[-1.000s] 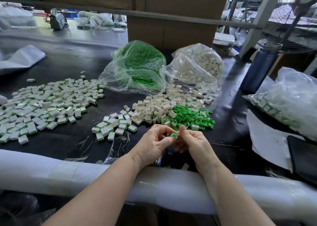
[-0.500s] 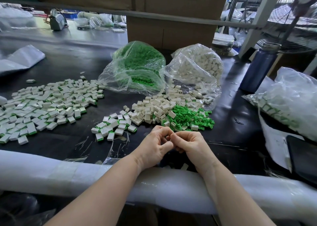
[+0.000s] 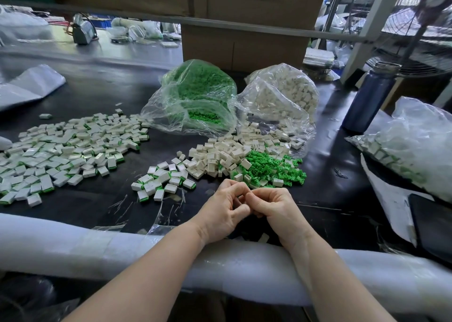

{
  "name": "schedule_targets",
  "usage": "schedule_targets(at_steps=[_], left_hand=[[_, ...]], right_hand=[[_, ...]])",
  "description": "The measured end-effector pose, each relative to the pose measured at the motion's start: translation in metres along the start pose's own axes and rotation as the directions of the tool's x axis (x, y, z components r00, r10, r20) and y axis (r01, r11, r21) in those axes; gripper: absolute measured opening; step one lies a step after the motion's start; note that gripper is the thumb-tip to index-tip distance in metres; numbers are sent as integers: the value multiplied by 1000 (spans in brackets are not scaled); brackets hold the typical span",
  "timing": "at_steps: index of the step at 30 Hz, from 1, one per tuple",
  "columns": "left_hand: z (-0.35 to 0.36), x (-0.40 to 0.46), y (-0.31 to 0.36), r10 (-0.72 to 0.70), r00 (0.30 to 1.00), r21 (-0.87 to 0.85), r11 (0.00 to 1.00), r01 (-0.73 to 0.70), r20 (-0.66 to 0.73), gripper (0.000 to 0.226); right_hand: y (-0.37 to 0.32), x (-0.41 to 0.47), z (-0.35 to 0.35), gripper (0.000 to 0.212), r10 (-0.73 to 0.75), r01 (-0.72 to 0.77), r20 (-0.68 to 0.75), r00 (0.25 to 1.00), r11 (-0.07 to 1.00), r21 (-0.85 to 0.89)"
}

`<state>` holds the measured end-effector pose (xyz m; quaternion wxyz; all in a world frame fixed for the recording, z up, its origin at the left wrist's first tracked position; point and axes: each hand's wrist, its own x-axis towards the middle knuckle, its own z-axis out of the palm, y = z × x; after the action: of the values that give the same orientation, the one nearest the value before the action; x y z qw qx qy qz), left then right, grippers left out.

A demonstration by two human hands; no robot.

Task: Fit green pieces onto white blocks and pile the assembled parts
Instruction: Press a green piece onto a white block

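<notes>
Left hand (image 3: pixel 223 211) and right hand (image 3: pixel 275 206) together, fingers curled (held thing hidden), near green pieces (image 3: pixel 271 167) on desk (image 3: pixel 146 96).

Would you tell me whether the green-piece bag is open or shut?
Open: the bag lies on its side, mouth gaping towards the loose green pieces.

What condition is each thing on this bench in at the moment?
Left hand: fingers curled, meeting the right.
Right hand: fingers curled; contents hidden.
Green-piece bag: open, lying down.
White-block bag: open, spilling.
Blue bottle: upright, capped.
Assembled parts: spread loosely.
</notes>
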<state>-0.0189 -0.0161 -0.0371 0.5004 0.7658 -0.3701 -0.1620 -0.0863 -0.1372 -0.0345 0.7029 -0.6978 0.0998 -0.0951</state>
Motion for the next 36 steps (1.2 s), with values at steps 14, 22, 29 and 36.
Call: schedule_targets(at_steps=[14,22,29,36], left_hand=[[1,0,2,10,1000,3,1000,-10,-1,15],[0,0,0,3,1000,-5,1000,-3,9,14],[-1,-1,0,4,1000,9,1000,-4,28,25],[-1,0,0,2,1000,7,1000,-2,10,14]], right_hand=[[0,0,1,18,0,0,-11,1000,1000,16],[2,1,-1,16,4,-4,-1,1000,1000,14],[2,0,-1,16,22,-21,-14,1000,998,52],[3,1,1,18,-15,16,-32,999,999,30]])
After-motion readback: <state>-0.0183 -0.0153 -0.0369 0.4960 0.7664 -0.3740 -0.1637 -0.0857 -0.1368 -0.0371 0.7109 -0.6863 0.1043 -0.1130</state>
